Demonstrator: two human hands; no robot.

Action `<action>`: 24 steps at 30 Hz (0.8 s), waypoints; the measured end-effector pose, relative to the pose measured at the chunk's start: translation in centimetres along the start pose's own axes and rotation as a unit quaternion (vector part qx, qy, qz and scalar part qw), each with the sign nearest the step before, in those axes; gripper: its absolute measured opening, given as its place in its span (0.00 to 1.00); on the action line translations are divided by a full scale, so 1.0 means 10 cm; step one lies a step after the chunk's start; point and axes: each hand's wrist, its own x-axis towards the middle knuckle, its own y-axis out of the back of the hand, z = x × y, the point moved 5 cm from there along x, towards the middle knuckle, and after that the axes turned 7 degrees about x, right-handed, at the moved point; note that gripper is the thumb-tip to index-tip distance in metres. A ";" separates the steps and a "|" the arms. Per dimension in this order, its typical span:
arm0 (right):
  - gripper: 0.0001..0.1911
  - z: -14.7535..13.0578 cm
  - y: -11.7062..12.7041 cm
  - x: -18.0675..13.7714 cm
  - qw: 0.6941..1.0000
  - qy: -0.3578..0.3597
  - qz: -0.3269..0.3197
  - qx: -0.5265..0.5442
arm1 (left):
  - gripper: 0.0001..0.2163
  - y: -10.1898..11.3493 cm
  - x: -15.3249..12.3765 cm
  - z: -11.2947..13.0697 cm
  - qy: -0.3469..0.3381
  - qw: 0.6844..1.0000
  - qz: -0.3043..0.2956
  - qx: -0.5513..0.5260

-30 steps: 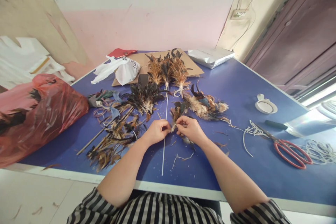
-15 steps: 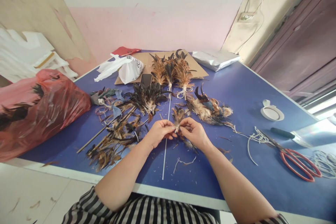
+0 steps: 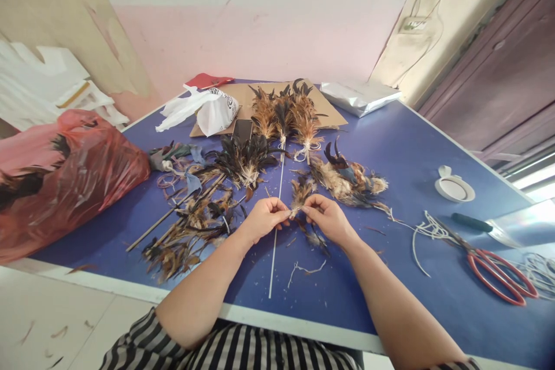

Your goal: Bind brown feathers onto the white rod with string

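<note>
Between my hands is a small bunch of brown feathers, its pale quill ends pointing toward me. My left hand pinches those ends between thumb and forefinger. From the other side my right hand touches the bunch, thumb and forefinger pressed close together at its edge; whether a single feather is caught there is too small to see. Beyond lie a spread of black feathers and a tan feather bundle with a string tail. Three tied brown feather bundles rest on cardboard at the back.
Loose feathers and sticks are heaped on the left beside a red plastic bag. To the right are red-handled scissors, a knife, a tape roll and white string. A phone lies near the cardboard.
My right hand has shifted slightly right, away from my left hand, and more of the feather bunch shows between them. The view has turned slightly.
</note>
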 end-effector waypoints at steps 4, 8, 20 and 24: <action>0.04 -0.16 -0.01 -0.04 0.969 0.135 0.032 -0.203 | 0.10 -0.01 0.01 -0.02 -0.015 1.000 0.001 -0.006; 0.04 -0.19 -0.06 -0.07 0.939 0.176 0.042 -0.292 | 0.11 -0.01 0.02 -0.04 -0.012 0.999 0.011 -0.052; 0.04 -0.16 -0.04 -0.05 0.944 0.197 0.042 -0.262 | 0.10 -0.07 0.02 -0.12 0.062 0.975 -0.047 -0.207; 0.03 -0.22 -0.04 -0.08 0.938 0.236 0.031 -0.252 | 0.10 -0.07 0.00 -0.10 0.100 0.945 -0.105 -0.294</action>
